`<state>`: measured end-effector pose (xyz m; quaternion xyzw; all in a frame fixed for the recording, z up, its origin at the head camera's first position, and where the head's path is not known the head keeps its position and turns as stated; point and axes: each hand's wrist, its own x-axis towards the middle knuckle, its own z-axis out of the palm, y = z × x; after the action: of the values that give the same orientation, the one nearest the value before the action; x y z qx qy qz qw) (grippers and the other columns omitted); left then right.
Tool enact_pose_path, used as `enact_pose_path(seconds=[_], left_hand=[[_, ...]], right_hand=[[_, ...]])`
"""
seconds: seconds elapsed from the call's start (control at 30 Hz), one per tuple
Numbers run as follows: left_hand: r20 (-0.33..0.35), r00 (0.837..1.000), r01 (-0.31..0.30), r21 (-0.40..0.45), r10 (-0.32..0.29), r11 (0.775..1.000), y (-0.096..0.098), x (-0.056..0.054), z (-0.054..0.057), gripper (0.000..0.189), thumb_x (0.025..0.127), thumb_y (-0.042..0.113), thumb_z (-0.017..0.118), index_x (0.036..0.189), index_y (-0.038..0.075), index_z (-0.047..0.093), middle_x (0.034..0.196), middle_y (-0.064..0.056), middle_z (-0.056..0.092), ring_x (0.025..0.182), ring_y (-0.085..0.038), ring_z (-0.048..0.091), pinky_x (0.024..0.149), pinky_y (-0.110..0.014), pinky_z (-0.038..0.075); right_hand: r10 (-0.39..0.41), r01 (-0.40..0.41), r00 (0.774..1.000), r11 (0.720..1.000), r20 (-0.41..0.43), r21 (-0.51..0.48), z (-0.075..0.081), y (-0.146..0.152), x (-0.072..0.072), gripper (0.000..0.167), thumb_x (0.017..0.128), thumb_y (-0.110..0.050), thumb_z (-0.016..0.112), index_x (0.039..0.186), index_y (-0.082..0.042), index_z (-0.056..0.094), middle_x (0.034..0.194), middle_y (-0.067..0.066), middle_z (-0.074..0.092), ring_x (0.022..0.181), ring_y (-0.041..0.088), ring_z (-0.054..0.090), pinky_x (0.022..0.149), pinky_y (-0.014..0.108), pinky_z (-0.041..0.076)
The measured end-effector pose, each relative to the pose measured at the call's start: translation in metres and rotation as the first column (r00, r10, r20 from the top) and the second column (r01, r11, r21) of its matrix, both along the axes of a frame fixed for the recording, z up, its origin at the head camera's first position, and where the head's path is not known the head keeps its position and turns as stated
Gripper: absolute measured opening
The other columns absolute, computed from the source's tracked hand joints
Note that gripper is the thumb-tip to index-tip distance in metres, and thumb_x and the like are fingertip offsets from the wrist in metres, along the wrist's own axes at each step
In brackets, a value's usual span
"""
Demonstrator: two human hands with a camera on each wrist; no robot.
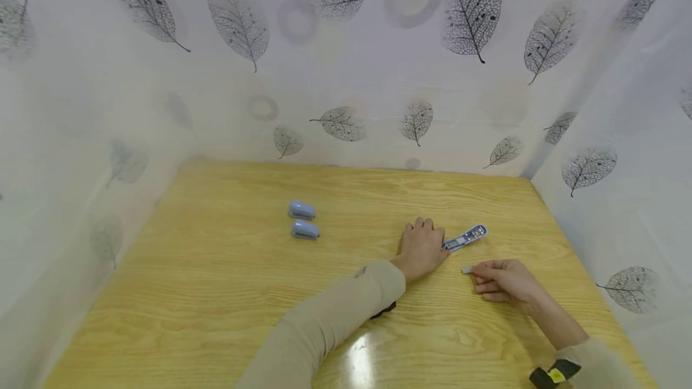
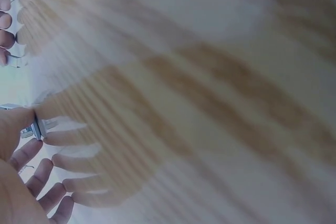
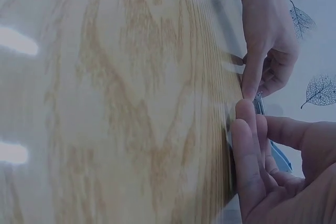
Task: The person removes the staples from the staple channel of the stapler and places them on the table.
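An opened blue stapler [image 1: 468,236] lies on the table with its metal inside facing up. My left hand [image 1: 423,248] is at the stapler's near end, thumb and forefinger pinching it, the other fingertips down on the tabletop. That pinch also shows at the left edge of the left wrist view, around the stapler's end [image 2: 37,128]. Just to the right, my right hand [image 1: 507,281] pinches a short grey strip of staples [image 1: 467,270] between thumb and forefinger, its tip pointing left. In the right wrist view the right fingers hide most of the strip.
Two small rounded blue staplers, a far one [image 1: 301,209] and a near one [image 1: 305,230], lie side by side left of the hands. The wood-grain table [image 1: 227,293] is bounded by a leaf-printed white curtain [image 1: 367,77] at the back and sides.
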<state>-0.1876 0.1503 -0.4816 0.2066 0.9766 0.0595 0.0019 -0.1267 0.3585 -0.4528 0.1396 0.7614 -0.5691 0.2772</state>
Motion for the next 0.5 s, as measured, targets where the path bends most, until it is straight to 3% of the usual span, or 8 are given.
enact_pose_path(seconds=[0.27,0.5], left_hand=[[0.002,1.0,0.003,0.012,-0.003,1.0,-0.002,-0.003,0.001,0.032,0.097,0.064,0.065,0.101,0.032,0.066,0.099,0.009,0.058,0.094,-0.01,0.05,0.08,-0.029,0.044],[0.037,0.997,0.061,0.067,-0.063,0.996,-0.015,-0.006,-0.003,0.04,0.095,0.067,0.066,0.104,0.028,0.069,0.105,0.009,0.062,0.097,-0.009,0.053,0.084,-0.027,0.046]], right_hand=[[-0.005,0.005,1.0,1.0,-0.004,0.017,-0.003,0.0,-0.002,0.019,0.105,-0.026,0.065,0.107,-0.008,0.071,0.078,-0.004,0.076,0.073,0.009,0.077,0.068,0.027,0.064],[-0.004,0.007,0.999,0.999,-0.05,0.054,-0.006,-0.002,0.0,0.027,0.106,-0.027,0.065,0.116,-0.002,0.068,0.081,-0.005,0.076,0.072,0.009,0.076,0.068,0.028,0.064]])
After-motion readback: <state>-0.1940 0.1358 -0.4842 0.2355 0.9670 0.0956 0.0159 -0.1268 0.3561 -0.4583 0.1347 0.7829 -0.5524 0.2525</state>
